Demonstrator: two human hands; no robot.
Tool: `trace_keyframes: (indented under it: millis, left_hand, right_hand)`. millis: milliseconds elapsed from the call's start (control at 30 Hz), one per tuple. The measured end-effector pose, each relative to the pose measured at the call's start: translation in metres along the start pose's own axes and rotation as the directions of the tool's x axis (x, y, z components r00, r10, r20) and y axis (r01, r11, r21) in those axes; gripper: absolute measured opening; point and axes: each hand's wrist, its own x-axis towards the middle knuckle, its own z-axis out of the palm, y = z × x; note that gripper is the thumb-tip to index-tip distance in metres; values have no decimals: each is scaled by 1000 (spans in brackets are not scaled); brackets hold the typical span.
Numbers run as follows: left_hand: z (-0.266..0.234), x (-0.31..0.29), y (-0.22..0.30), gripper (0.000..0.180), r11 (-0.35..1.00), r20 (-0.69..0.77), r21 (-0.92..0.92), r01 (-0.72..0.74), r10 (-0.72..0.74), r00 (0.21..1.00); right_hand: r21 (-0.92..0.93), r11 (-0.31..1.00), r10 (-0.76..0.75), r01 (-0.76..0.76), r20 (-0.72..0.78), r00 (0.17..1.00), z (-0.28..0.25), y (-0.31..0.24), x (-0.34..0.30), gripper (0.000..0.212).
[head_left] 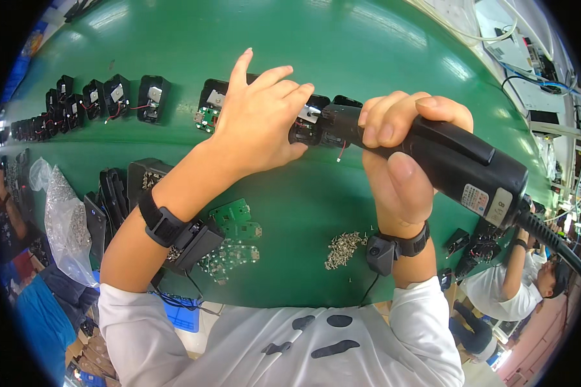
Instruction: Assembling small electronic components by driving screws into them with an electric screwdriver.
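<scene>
My right hand [400, 193] is closed round a thick black electric screwdriver [474, 158], held slanting with its cord trailing to the lower right. The tip end meets a small black plastic housing [305, 133] with a silver metal piece inside. My left hand [255, 119] steadies that housing between thumb and index finger, the other fingers spread over the row. Left of this hand sits another black housing [210, 97], a green circuit board [206, 119] showing at its near end. Beyond the screwdriver tip, a further black housing [346, 101] is partly covered. A red wire with a white plug hangs below it.
More black housings [152, 97] line the green table [290, 226] to the left. Nearer me lie a screw pile [345, 250], green circuit boards [235, 219], a screw-filled box [150, 171] and a clear plastic bag [68, 219]. A co-worker [513, 284] sits at the right.
</scene>
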Motion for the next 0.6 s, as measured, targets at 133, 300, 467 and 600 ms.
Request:
trace_keyframes:
  millis: [133, 300, 467, 600]
  left_hand:
    - [2, 0, -2, 70, 999, -45, -7, -38, 38, 998]
    - [5, 2, -8, 68, 997, -46, -63, -49, 46, 998]
    - [3, 4, -7, 63, 998, -20, -58, -31, 30, 999]
    - [9, 5, -10, 64, 998, -5, -58, -14, 13, 1000]
  right_hand:
    - [-22, 1000, -5, 5, 23, 1000, 2, 0, 0, 49]
    - [18, 1000, -2, 1, 14, 1000, 2, 5, 3, 49]
    - [7, 999, -51, 51, 22, 998, 3, 16, 7, 46]
    - [29, 999, -46, 45, 47, 998, 1, 27, 8, 38]
